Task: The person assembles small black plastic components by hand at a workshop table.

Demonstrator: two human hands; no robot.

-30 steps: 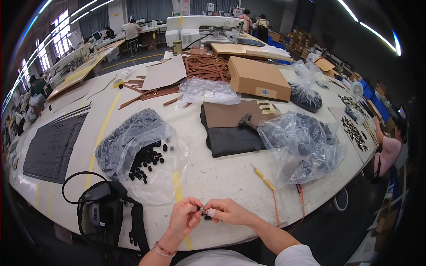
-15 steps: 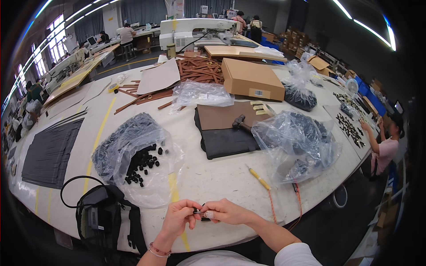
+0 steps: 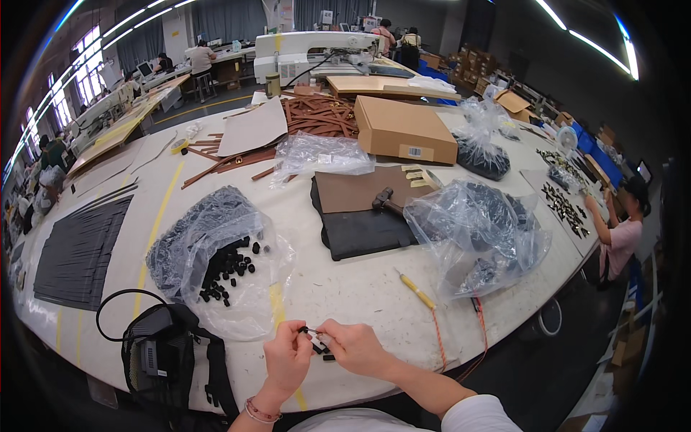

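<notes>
At the near edge of the table, my left hand (image 3: 287, 358) pinches a small black piece (image 3: 304, 330) between thumb and fingertips. Close beside it, my right hand (image 3: 354, 348) is closed on a thin, metallic-looking tool (image 3: 314, 331) that points at the black piece; its handle is hidden in my fingers. Under the hands lie a few small black pieces (image 3: 329, 357). Farther off, an opened clear plastic bag (image 3: 248, 295) spills many small black pieces (image 3: 226, 276) of the same colour. A yellow-handled tool (image 3: 415, 289) with an orange cord rests to the right.
A black pouch (image 3: 155, 338) with straps sits at the near left, beyond it black strips (image 3: 85, 248). Mid-table, a hammer (image 3: 387, 201) lies on dark sheets (image 3: 363, 234), next to a plastic bag (image 3: 479, 237). Behind are a cardboard box (image 3: 405, 129) and brown strips (image 3: 320, 115). Someone (image 3: 622, 230) works at right.
Both hands have shifted slightly, and the black piece and tool tip now sit higher between them. Small black pieces on the table below show more clearly. The view has turned a little.
</notes>
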